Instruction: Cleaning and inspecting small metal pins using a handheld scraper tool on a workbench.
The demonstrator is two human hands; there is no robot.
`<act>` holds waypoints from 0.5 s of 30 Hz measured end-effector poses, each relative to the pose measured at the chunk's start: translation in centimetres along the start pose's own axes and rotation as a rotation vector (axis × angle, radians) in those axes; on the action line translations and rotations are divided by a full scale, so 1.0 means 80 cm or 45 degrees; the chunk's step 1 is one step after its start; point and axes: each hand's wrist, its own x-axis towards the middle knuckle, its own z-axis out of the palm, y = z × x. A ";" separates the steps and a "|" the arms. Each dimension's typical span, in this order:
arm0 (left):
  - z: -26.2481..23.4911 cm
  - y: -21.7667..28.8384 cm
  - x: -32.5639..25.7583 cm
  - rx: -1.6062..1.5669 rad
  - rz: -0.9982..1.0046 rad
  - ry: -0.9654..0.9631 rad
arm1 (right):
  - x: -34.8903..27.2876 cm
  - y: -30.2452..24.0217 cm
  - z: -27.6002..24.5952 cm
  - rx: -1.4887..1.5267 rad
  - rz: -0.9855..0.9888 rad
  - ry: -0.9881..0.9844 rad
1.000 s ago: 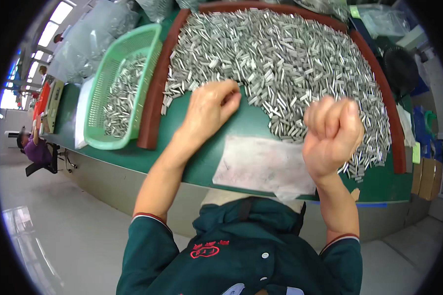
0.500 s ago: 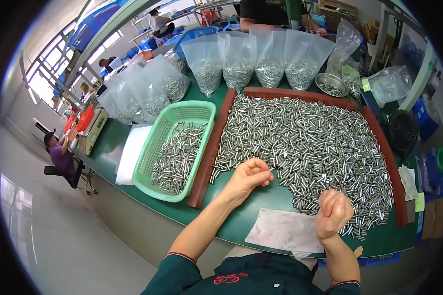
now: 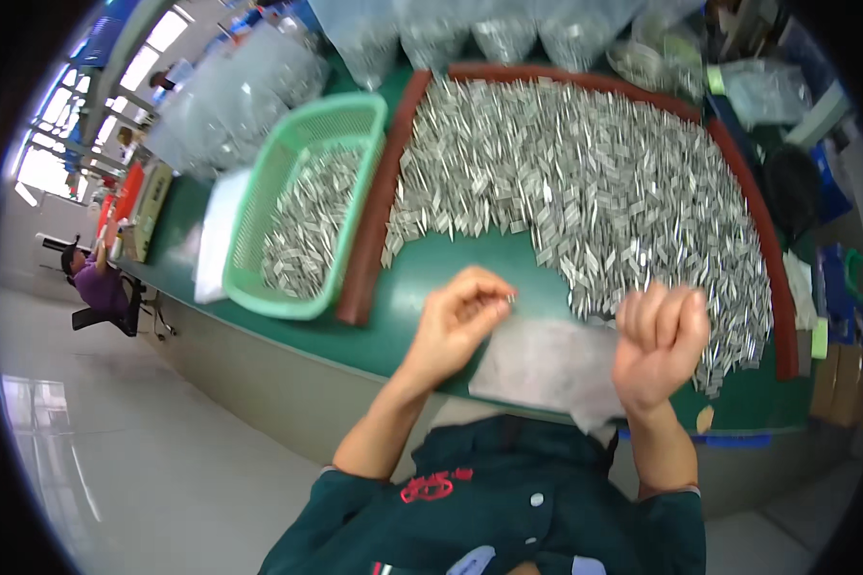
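My left hand [image 3: 455, 326] is over the green tabletop in front of the pile, thumb and forefinger pinched. A small shiny tip shows at the fingertips, seemingly a metal pin [image 3: 511, 298], though motion blurs it. My right hand [image 3: 657, 345] is curled into a fist at the near edge of the pile, beside the white cloth [image 3: 547, 369]; whatever lies inside that fist is hidden. The broad pile of short silvery metal pins [image 3: 585, 182] spreads beyond both hands. To the left stands a light-green plastic basket [image 3: 242, 259] with many similar pins in it.
Dark red rails [image 3: 362, 249] border the pile at left, back and right. Clear bags of pins [image 3: 364, 57] line the far side, with a metal bowl [image 3: 636, 65] near them. A small black fan [image 3: 791, 187] stands at right. A person in purple [image 3: 103, 286] sits far left.
My view has tipped downward, so the table sits higher in the picture. My left hand has drawn back from the pile's edge toward me, still pinched. The right fist stays closed.
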 end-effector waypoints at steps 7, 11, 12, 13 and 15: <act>0.005 -0.025 0.003 -0.048 -0.063 0.050 | -0.007 0.025 -0.012 0.042 0.178 0.021; 0.006 -0.030 -0.004 -0.017 -0.058 0.038 | -0.013 0.024 -0.016 0.017 0.165 0.054; 0.008 -0.029 -0.006 -0.002 -0.060 0.039 | -0.015 0.022 -0.016 0.024 0.173 0.070; 0.009 -0.029 -0.007 0.013 -0.060 0.039 | -0.016 0.021 -0.017 0.025 0.170 0.075; 0.012 -0.027 -0.011 0.028 -0.054 0.038 | -0.019 0.020 -0.018 0.040 0.168 0.075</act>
